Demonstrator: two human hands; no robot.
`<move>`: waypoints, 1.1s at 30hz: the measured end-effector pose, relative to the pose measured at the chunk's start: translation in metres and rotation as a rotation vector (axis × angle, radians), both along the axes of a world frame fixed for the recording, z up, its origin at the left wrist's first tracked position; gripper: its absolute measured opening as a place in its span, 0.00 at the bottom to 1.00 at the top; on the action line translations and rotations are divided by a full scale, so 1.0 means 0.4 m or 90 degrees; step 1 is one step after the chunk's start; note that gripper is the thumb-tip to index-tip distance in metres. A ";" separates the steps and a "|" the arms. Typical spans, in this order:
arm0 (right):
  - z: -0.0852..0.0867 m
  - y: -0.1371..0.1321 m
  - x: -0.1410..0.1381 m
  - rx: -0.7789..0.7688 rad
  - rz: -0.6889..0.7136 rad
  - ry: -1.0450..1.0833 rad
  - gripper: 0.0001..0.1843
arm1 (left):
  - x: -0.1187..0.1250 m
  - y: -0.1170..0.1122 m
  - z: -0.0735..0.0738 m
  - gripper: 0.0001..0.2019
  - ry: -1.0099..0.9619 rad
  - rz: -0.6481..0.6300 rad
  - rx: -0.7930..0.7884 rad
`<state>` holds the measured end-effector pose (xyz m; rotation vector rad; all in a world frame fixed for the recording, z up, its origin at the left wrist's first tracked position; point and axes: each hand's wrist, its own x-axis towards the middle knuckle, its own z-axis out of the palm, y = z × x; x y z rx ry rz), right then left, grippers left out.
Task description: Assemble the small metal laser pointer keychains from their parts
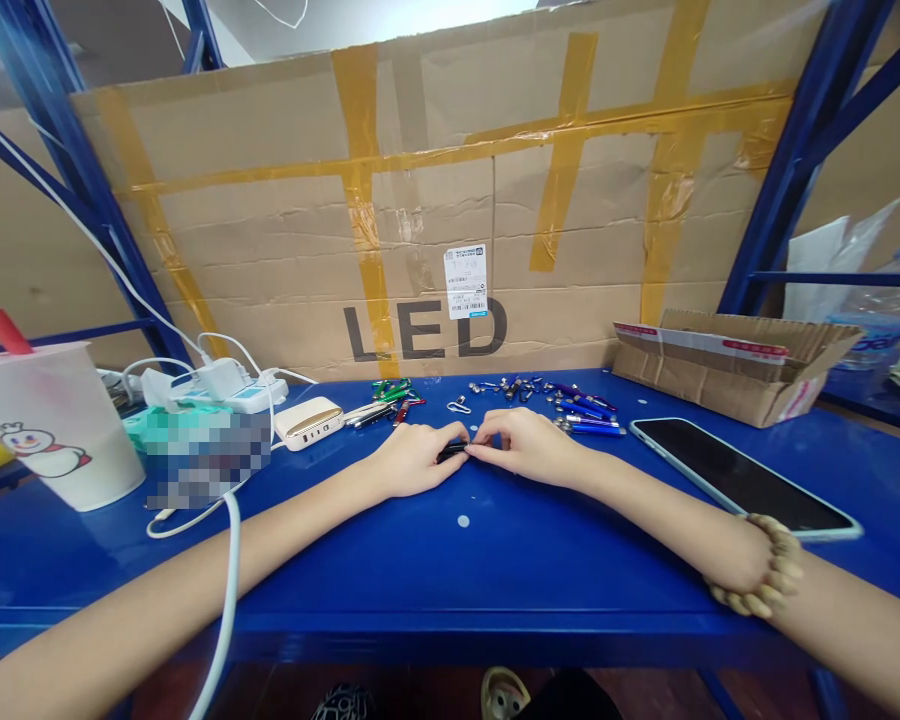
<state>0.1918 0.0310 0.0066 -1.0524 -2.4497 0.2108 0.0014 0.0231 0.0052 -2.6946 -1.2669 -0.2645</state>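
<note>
Just above the middle of the blue table, my left hand (418,460) is closed around a small black cylinder (452,450), most of which its fingers hide. The thumb and fingertips of my right hand (531,446) pinch together at the cylinder's right end; any tiny part between them is too small to make out. Behind the hands lies a silver clip (459,406). Small metal pieces (521,387) are scattered beyond it, and shiny blue cylinders (591,420) lie in a pile right of my right hand. Green (394,389) and silver pieces (367,414) are heaped behind my left hand.
A phone (742,475) and an open cardboard box (727,370) are on the right. To the left are a cream power bank (309,423), a power strip (244,393) with cables, and a drink cup (60,425). A cardboard sheet (285,240) stands along the back.
</note>
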 end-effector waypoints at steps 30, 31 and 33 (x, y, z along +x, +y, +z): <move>0.010 -0.009 0.004 0.003 -0.018 -0.100 0.13 | 0.004 0.002 0.004 0.16 0.006 0.006 -0.012; 0.010 -0.009 0.005 -0.001 -0.020 -0.103 0.13 | 0.003 0.004 0.002 0.16 0.005 0.005 -0.011; 0.011 -0.009 0.005 -0.008 -0.024 -0.103 0.13 | 0.002 0.007 -0.001 0.16 0.004 0.005 -0.010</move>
